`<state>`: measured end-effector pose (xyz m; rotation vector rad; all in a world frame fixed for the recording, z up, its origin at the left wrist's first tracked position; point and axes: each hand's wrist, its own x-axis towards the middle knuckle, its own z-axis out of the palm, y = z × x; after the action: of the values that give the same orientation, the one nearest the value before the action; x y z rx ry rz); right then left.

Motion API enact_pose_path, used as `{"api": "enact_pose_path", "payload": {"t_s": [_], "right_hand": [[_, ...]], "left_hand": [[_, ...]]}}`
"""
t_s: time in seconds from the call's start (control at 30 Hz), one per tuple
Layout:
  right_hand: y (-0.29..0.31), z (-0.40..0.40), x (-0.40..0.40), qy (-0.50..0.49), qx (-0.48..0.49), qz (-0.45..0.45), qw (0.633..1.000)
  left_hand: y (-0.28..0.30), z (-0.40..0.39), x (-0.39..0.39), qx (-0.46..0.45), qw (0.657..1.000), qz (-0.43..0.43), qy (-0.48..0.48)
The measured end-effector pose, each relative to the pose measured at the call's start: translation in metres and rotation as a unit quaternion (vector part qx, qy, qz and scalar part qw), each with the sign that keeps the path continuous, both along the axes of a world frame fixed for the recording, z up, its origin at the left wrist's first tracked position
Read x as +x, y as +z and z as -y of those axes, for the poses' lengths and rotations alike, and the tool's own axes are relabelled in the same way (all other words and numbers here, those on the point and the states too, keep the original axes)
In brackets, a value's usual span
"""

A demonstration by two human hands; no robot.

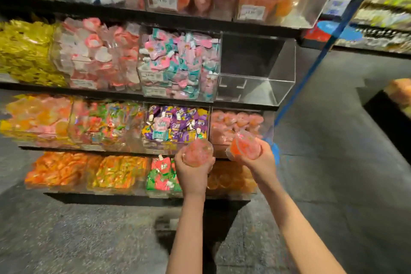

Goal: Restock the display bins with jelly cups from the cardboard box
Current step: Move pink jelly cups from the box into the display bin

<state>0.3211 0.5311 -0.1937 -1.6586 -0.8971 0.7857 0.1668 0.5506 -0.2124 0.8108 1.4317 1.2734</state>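
Low in the centre of the frame, the left hand [193, 168] grips a clear round plastic jelly cup with pink filling [197, 151]; just right of it, the right hand [255, 158] clasps a second clear cup with orange-red filling [245, 145]. Both sit in front of the clear acrylic bin of similar pink cups [235, 125]. The cardboard box is out of view. Best to lift each cup over the bin's front lip and set it in, not toss it
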Motion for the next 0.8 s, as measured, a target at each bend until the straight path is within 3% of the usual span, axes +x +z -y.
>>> {"api": "enact_pose_path", "payload": {"t_s": [0.13,0.3,0.37,0.43,0.53,0.67,0.8], "right_hand": [[-0.029,-0.061,0.058,0.029,-0.055,0.083,0.995],[-0.074,-0.128,0.114,0.057,-0.165,0.112,0.978],[-0.091,-0.143,0.134,0.101,-0.19,0.189,0.958],[-0.108,-0.158,0.153,0.085,-0.171,0.269,0.944],[-0.134,-0.177,0.174,0.066,-0.154,0.161,0.973],[-0.164,-0.201,0.204,0.112,-0.169,0.154,0.967],[-0.181,-0.234,0.215,0.149,-0.188,0.156,0.958]], "left_hand": [[-0.034,-0.047,0.041,-0.06,0.997,-0.045,0.016],[-0.082,-0.093,0.082,-0.084,0.995,-0.058,0.022],[-0.096,-0.108,0.1,-0.083,0.994,-0.072,-0.006],[-0.112,-0.124,0.121,-0.079,0.994,-0.067,-0.039],[-0.128,-0.139,0.158,-0.086,0.991,-0.08,-0.065],[-0.151,-0.16,0.202,-0.064,0.991,-0.116,0.019],[-0.179,-0.178,0.228,-0.061,0.966,-0.241,0.077]]}}
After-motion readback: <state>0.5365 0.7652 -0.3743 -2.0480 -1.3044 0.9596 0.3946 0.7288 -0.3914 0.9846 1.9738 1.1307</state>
